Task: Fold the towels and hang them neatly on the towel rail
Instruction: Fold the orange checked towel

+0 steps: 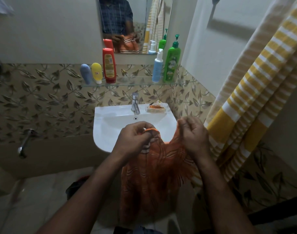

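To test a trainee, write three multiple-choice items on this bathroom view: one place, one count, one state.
1. Where is the soap dish? A on the floor; B on the sink rim, right of the tap; C in a hand.
2. How many bottles stand on the glass shelf? A three; B five; C seven.
3. How is the orange towel held? A folded on a rail; B by one hand; C by both hands, hanging.
Answers: B, it sits beside the tap; B, blue, yellow, red, white, green; C, left hand and right hand pinch its top edge.
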A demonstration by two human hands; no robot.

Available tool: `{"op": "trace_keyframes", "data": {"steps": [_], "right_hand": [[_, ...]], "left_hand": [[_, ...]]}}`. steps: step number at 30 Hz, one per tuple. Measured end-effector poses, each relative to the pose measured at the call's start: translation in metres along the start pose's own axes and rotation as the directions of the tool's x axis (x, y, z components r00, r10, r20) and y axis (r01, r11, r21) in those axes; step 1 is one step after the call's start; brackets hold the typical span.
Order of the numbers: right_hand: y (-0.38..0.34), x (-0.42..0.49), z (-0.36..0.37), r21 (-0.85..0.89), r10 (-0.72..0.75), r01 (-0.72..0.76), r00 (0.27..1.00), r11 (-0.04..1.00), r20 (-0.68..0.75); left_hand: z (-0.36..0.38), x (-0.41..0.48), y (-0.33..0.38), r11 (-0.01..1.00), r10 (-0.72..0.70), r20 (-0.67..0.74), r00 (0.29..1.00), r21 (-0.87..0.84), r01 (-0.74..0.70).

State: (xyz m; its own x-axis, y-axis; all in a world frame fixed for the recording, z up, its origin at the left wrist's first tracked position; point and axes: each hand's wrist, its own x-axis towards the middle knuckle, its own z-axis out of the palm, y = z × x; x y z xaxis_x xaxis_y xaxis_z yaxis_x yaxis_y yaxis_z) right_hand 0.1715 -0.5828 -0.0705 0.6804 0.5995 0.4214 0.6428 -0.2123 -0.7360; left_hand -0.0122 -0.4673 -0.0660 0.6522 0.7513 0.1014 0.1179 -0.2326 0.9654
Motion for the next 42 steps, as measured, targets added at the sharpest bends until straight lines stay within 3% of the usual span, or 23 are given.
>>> {"op": "trace_keyframes", "data": {"steps": [4, 10, 15, 18, 21, 24, 27, 30, 32, 34, 37, 40, 42], "right_hand": [[-0.017, -0.02, 0.018, 0.182, -0.033, 0.006, 0.989, 0.983, 0.144], [-0.028, -0.035, 0.024, 0.109, -0.047, 0.01, 0.937, 0.994, 0.347], [-0.013, -0.016, 0.007, 0.146, -0.01, -0.009, 0.992, 0.989, 0.129], [0.004, -0.002, -0.004, 0.091, 0.007, -0.009, 1.0, 0.996, 0.017], [0.011, 0.0, 0.005, 0.037, 0.04, -0.04, 0.999, 0.998, 0.01], [0.011, -0.004, 0.008, -0.006, 0.018, -0.018, 1.0, 1.0, -0.016], [0.001, -0.012, 0.009, 0.112, 0.008, -0.017, 0.997, 0.994, 0.079], [-0.01, -0.021, 0.018, 0.23, -0.074, 0.032, 0.981, 0.973, 0.179], [-0.018, -0.025, 0.022, 0.195, -0.088, 0.03, 0.951, 0.98, 0.295], [-0.02, -0.028, 0.025, 0.116, -0.094, 0.056, 0.929, 0.992, 0.359], [-0.019, -0.026, 0.024, 0.124, -0.165, 0.135, 0.945, 0.983, 0.281], [-0.015, -0.018, 0.017, 0.191, -0.131, 0.099, 0.978, 0.976, 0.164], [-0.008, -0.012, 0.011, 0.221, -0.026, 0.019, 0.999, 0.975, 0.029]], "left_hand": [[0.009, -0.001, 0.008, 0.995, 0.047, -0.062, 0.997, 0.095, -0.041], [0.009, 0.003, 0.007, 0.989, 0.02, -0.188, 0.982, 0.148, 0.008], [-0.005, 0.004, 0.0, 0.998, -0.058, -0.007, 0.998, 0.029, 0.058], [-0.008, -0.001, -0.001, 0.997, -0.051, 0.142, 0.989, 0.073, 0.04], [0.0, -0.003, -0.001, 0.998, 0.005, 0.111, 0.994, 0.066, -0.012], [0.005, 0.0, -0.005, 0.993, -0.024, -0.009, 1.0, -0.12, 0.023], [0.006, 0.0, -0.008, 0.989, -0.021, -0.099, 0.995, -0.15, 0.005], [0.011, -0.001, -0.009, 0.995, 0.046, -0.08, 0.996, -0.086, -0.053], [0.015, -0.001, -0.009, 0.994, 0.079, -0.066, 0.995, -0.073, -0.084], [0.017, 0.001, -0.007, 0.99, 0.025, -0.095, 0.995, -0.133, -0.038], [0.013, 0.002, -0.007, 0.935, -0.136, -0.009, 0.991, -0.331, 0.126], [0.01, 0.0, -0.023, 0.95, -0.134, 0.153, 0.979, -0.262, 0.171], [0.01, -0.004, -0.033, 0.951, -0.149, 0.16, 0.976, -0.248, 0.186]]}}
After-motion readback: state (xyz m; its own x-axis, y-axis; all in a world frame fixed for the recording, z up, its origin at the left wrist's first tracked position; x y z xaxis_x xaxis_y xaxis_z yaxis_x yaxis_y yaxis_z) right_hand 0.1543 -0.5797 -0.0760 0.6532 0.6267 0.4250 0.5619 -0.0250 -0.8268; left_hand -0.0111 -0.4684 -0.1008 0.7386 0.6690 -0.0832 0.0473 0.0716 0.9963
